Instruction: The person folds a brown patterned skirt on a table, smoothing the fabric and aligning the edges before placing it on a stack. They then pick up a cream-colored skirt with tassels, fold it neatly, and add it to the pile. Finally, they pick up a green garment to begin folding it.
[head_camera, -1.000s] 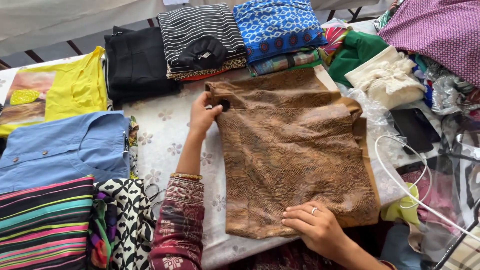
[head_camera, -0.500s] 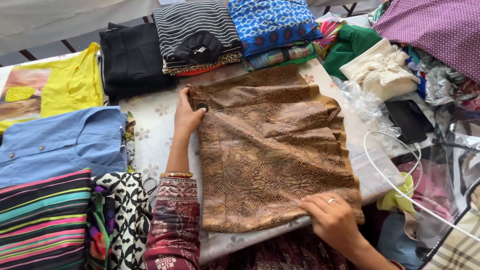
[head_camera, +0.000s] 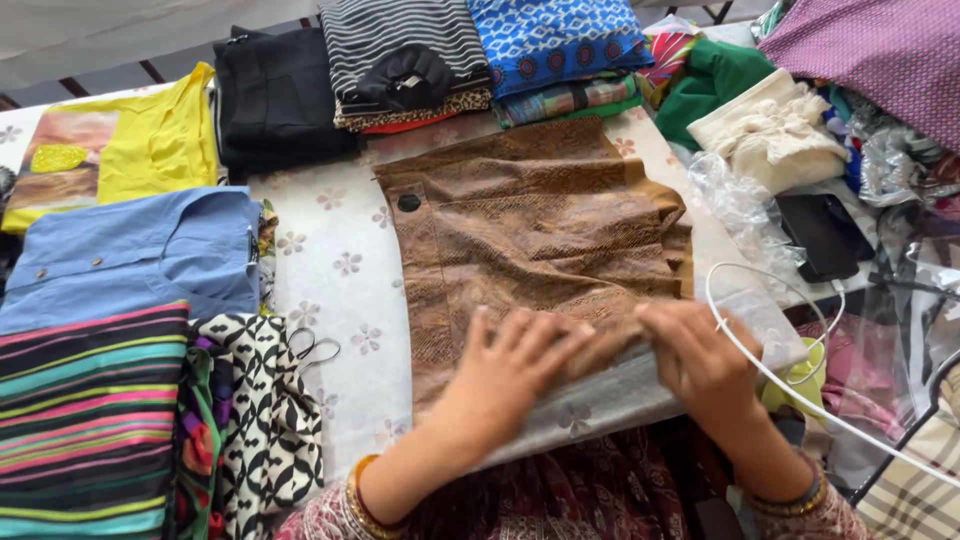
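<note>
**Learner:** Hands first: what has changed since the earlier views?

**Instructor:** Your left hand (head_camera: 510, 375) was up at the far left corner of the brown patterned woven garment (head_camera: 540, 240), and your right hand (head_camera: 705, 365) pressed its near right corner. Now both hands lie side by side on the near edge, close to your body. Left fingers (head_camera: 520, 335) are spread flat on the cloth; right fingers (head_camera: 665, 320) are curled over the hem, seemingly pinching it, though motion blur hides the exact grip. The near edge looks gathered under your fingertips, which suggests a fold of the lower part toward the far side is starting.

**Learner:** Where does the garment sit?

**Instructor:** It lies flat beyond your fingertips on the white floral tablecloth (head_camera: 340, 270), reaching to the row of folded stacks.

**Learner:** Any packages or labels?

**Instructor:** Right of your right fingers lies crinkled clear plastic wrapping (head_camera: 735, 200), and beyond it a flat black phone (head_camera: 825, 235). A white cable (head_camera: 760, 365) loops just beside your right hand. No readable label or sign is visible. Beyond the garment sit a black-and-white striped folded top (head_camera: 400, 40) and a blue patterned folded cloth (head_camera: 555, 40); left of your left fingers lies a blue folded shirt (head_camera: 130, 255).
</note>
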